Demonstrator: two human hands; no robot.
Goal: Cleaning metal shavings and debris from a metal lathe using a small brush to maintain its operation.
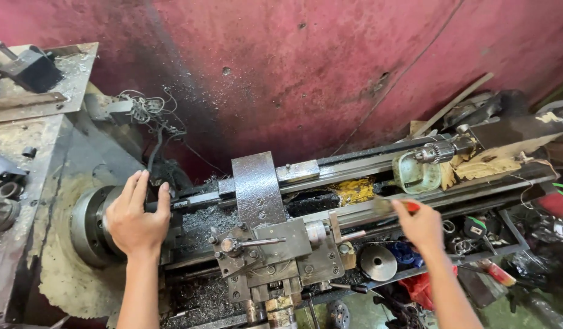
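A view looked down from head height onto a worn metal lathe set against a stained dark red wall.

The left hand lay spread, palm down and fingers apart, on the round steel chuck at the left end of the machine. It gripped nothing; the fingers simply rested over the top of the chuck, reaching toward the dark workpiece that stuck out of it to the right.

The right hand was closed around a small brush with a red handle. Its bristles pointed left, over the front rail of the lathe bed, and the picture was blurred there.

Between the two hands stood the carriage with its grey tool post and a flat steel plate rising behind it. Dark metal shavings lay heaped on the bed just right of the left hand. Farther along the bed, a yellow rag or scrap sat in the gap between the rails.

Beyond the right hand, a drill chuck was mounted on the tailstock, with a pale green cup touching it underneath. A round metal disc and a red cloth lay below the front rail. Loose tangled wires hung at the upper left near the headstock.
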